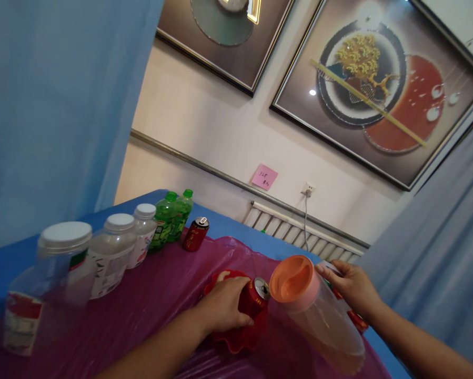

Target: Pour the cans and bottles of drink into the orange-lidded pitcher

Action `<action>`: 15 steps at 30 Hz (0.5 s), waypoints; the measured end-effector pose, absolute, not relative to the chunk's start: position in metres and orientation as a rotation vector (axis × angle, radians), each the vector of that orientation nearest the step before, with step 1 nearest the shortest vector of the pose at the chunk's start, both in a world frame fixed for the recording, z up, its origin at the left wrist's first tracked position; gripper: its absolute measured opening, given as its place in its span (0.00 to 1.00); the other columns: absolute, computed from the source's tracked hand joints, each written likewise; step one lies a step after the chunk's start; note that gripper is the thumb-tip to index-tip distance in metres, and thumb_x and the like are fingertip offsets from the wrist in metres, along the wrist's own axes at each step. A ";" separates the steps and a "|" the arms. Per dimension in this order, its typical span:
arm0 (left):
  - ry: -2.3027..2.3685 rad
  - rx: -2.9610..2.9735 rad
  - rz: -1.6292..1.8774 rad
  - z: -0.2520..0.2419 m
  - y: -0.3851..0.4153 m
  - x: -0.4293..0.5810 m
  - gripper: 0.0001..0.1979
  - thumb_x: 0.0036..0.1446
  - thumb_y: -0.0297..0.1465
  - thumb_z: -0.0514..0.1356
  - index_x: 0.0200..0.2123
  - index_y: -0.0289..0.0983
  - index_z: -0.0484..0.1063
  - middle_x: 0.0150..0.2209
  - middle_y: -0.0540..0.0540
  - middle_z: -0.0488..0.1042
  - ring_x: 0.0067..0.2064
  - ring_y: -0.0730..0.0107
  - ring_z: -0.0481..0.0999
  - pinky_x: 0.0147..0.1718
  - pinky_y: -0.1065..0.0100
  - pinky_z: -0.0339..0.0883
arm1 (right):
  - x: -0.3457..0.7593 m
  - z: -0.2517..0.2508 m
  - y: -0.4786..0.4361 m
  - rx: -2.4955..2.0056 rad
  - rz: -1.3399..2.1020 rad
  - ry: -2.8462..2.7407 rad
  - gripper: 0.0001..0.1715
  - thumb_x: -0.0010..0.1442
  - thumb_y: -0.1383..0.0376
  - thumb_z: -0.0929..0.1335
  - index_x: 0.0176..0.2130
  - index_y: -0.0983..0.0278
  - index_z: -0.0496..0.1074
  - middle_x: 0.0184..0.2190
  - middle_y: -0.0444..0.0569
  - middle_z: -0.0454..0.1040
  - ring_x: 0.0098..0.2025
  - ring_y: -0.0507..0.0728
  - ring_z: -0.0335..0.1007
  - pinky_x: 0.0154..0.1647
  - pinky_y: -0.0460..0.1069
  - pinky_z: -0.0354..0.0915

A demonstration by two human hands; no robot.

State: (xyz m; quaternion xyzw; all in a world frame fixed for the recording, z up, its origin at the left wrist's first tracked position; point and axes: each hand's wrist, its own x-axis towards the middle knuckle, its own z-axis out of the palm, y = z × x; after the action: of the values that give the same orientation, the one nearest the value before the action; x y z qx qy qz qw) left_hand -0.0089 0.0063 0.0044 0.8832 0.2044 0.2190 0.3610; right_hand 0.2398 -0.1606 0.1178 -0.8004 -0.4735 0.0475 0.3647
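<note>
My left hand (224, 305) is wrapped round a red drink can (255, 297) that lies tilted on a red scalloped tray (240, 339). My right hand (352, 287) grips the side of a clear plastic jar with an orange lid (295, 281), which leans on its side with the lid facing the can. The jar's clear body (331, 337) stretches toward the near right. The can's top touches or nearly touches the orange lid.
On the magenta plastic sheet (149, 300) over a blue table stand three white-lidded clear jars (113, 252), two green bottles (171, 216) and another red can (195, 234). Blue curtains hang left and right. A radiator (299, 237) and framed pictures are on the wall.
</note>
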 end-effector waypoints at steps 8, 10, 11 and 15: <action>0.564 2.319 0.566 0.006 0.004 -0.009 0.35 0.36 0.38 0.73 0.52 0.42 0.74 0.50 0.45 0.79 0.54 0.45 0.74 0.66 0.45 0.45 | 0.239 0.117 -0.160 -2.048 0.110 -1.217 0.31 0.51 0.39 0.69 0.21 0.61 0.62 0.18 0.38 0.55 0.22 0.50 0.50 0.21 0.46 0.50; 0.558 2.325 0.568 0.006 0.004 -0.009 0.34 0.37 0.38 0.73 0.52 0.42 0.74 0.51 0.45 0.79 0.54 0.45 0.74 0.66 0.45 0.45 | 0.238 0.117 -0.160 -2.042 0.109 -1.220 0.31 0.51 0.39 0.69 0.21 0.61 0.62 0.18 0.38 0.55 0.22 0.50 0.50 0.21 0.46 0.50; 0.555 2.327 0.572 0.006 0.004 -0.009 0.34 0.37 0.38 0.73 0.52 0.42 0.74 0.51 0.45 0.79 0.55 0.45 0.74 0.66 0.45 0.45 | 0.238 0.118 -0.160 -2.045 0.102 -1.222 0.31 0.51 0.39 0.69 0.20 0.61 0.62 0.17 0.38 0.55 0.22 0.50 0.50 0.21 0.46 0.50; 0.549 2.333 0.583 0.004 0.005 -0.009 0.33 0.37 0.37 0.74 0.50 0.42 0.75 0.50 0.45 0.79 0.54 0.45 0.74 0.65 0.45 0.47 | 0.238 0.119 -0.160 -2.056 0.089 -1.222 0.31 0.51 0.39 0.69 0.20 0.61 0.61 0.18 0.39 0.55 0.22 0.50 0.50 0.21 0.45 0.50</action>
State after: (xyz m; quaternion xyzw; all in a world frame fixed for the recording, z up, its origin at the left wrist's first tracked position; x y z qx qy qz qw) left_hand -0.0086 0.0047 0.0041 0.8925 0.2100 0.2229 0.3310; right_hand 0.2378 -0.1605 0.1189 -0.7996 -0.4753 0.0344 0.3655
